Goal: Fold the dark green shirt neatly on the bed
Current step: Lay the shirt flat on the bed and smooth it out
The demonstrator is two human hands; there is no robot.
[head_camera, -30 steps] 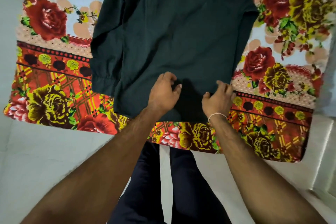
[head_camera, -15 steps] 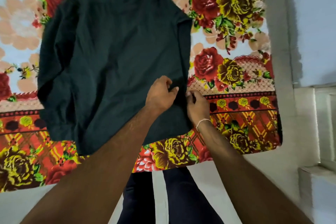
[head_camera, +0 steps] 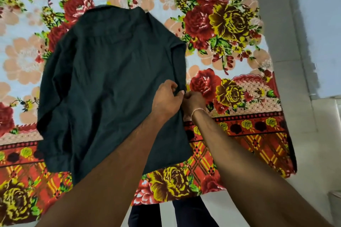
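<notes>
We have the dark green shirt (head_camera: 110, 86) spread across the centre of the frame on the floral bedspread (head_camera: 230, 24). Our left hand (head_camera: 167, 97) and right hand (head_camera: 193, 100) meet at its right-hand edge, fingers pinched together on the cloth there. It looks light, soft and limp, so we judge seams and edges the best holds.

We see the dark green shirt (head_camera: 110, 86) as matt woven cloth, softly creased, no sheen. The bedsheet (head_camera: 230, 29) under it is printed floral cloth, matt, slightly fuzzy. We note a thin pale thread band (head_camera: 198, 110) on the right wrist. The floor (head_camera: 212, 206) looks smooth, faintly glossy.
</notes>
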